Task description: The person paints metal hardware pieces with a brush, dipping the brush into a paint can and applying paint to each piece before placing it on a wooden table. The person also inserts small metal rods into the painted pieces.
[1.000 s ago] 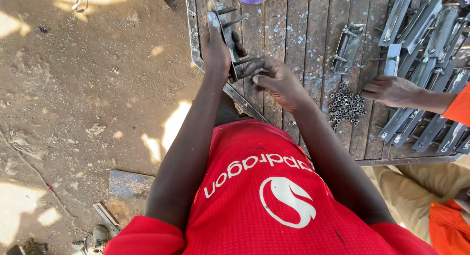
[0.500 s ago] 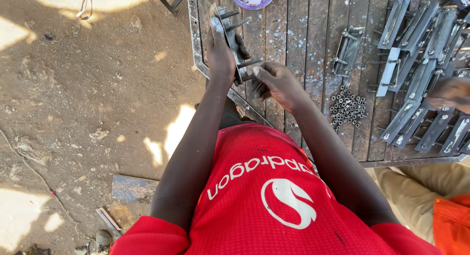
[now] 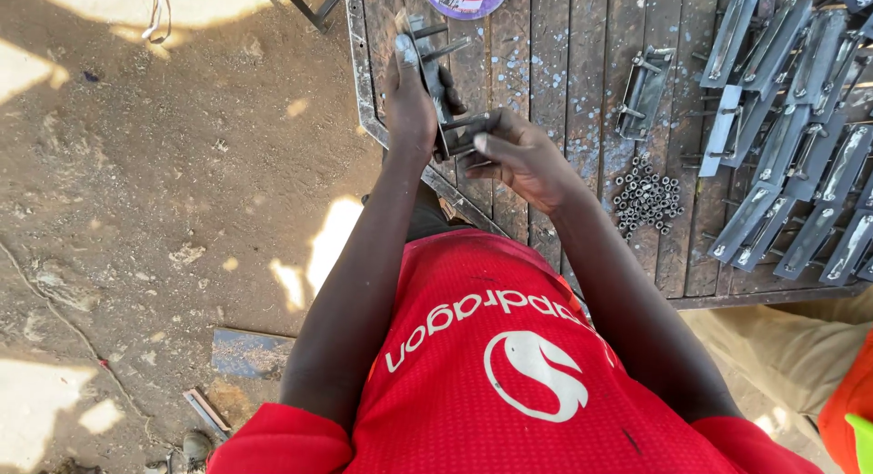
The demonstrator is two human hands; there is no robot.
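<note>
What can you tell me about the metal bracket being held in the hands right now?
The metal bracket is a long, narrow piece of dull grey steel with threaded bolts sticking out sideways near its top and lower end. It is held roughly upright above the edge of the wooden table. The left hand grips its side; the right hand pinches at a lower bolt. Whether a nut sits on that bolt cannot be made out.

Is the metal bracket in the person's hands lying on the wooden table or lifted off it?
Lifted off. The left hand grips the metal bracket above the table edge, while the right hand touches its bolts.
</note>
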